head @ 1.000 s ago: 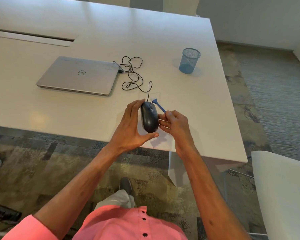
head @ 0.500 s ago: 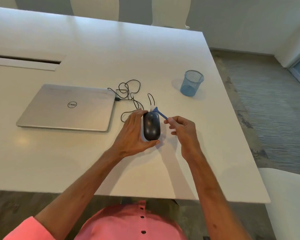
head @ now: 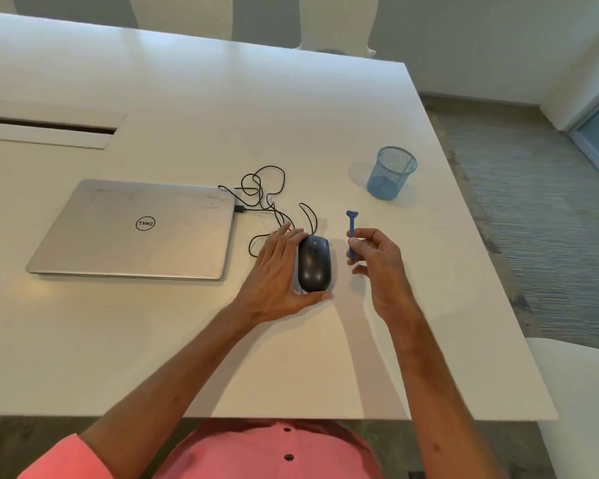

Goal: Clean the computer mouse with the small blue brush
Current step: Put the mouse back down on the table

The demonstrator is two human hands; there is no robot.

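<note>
A black wired computer mouse lies flat on the white table, its cable looping back to the laptop. My left hand cups the mouse from its left side, thumb at its near end. My right hand is a little to the right of the mouse, apart from it, pinching the small blue brush by its handle. The brush stands upright with its flared head pointing away from me.
A closed silver laptop lies to the left of the mouse. A blue mesh pen cup stands at the back right. A cable slot is cut into the table at the far left. White chairs stand beyond the table and at my right.
The mouse went from being held up near the table edge to lying flat on the table. My right hand drew the brush off the mouse to the right and turned it upright.
</note>
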